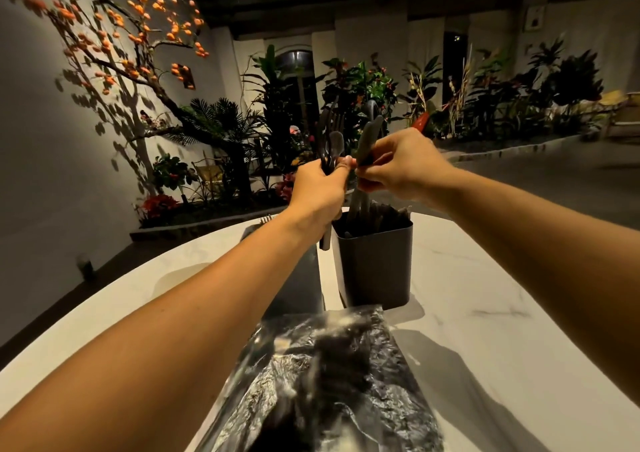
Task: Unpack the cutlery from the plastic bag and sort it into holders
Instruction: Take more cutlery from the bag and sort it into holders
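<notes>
With your left hand [320, 188] gripping the cutlery bundle [329, 147], keep your right hand [401, 167] pinching one grey knife [367, 140], then lower it handle-first into the dark holder [375, 264].

You're working at a rounded white table [485, 313] with faint grey marbling. A dark square cutlery holder [375, 264] stands on it near the middle, utensil handles poking out. Just to its left lies a flat dark tray [301, 278]. Nearest you, a crumpled clear plastic bag [332, 382] of dark cutlery rests on the tabletop.
</notes>
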`<act>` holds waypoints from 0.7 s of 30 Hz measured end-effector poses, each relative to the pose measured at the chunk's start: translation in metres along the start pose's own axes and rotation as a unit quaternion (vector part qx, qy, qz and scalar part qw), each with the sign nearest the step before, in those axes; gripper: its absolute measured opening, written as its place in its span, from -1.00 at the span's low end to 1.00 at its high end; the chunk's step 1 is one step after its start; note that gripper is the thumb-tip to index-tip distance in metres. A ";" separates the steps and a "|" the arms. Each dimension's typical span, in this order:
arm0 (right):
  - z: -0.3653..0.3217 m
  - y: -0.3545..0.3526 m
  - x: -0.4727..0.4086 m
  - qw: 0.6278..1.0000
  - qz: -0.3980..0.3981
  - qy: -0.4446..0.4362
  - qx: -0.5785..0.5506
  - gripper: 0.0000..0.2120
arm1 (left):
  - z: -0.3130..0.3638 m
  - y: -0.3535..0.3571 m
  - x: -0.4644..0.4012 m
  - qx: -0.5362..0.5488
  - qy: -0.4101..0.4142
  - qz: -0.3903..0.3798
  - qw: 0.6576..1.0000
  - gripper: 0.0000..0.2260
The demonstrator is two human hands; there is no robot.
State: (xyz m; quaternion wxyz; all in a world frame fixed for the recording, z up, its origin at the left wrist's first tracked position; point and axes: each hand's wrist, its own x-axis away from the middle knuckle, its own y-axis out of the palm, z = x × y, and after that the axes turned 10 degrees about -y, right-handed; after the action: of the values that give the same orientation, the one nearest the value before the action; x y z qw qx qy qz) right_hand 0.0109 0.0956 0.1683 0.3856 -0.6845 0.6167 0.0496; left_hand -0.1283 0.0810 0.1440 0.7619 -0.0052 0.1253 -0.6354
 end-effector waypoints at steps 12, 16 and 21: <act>0.042 0.022 -0.019 0.988 -0.065 0.045 0.134 -0.77 | -0.034 -0.002 -0.025 -0.022 -0.062 -0.018 0.998 -0.77; 0.048 0.023 -0.020 0.967 -0.091 0.084 0.223 -0.51 | -0.041 -0.008 -0.027 0.022 -0.086 -0.036 0.995 -0.75; 0.033 0.021 -0.018 0.990 0.028 -0.014 0.141 -0.79 | -0.036 -0.014 -0.017 0.053 -0.084 -0.071 0.993 -0.64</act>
State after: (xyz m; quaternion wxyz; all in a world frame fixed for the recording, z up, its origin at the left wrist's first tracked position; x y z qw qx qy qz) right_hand 0.0015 0.1313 0.1453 0.4855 -0.6047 0.6311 -0.0172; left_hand -0.1517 0.1006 0.1151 0.7222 -0.0268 0.0263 -0.6907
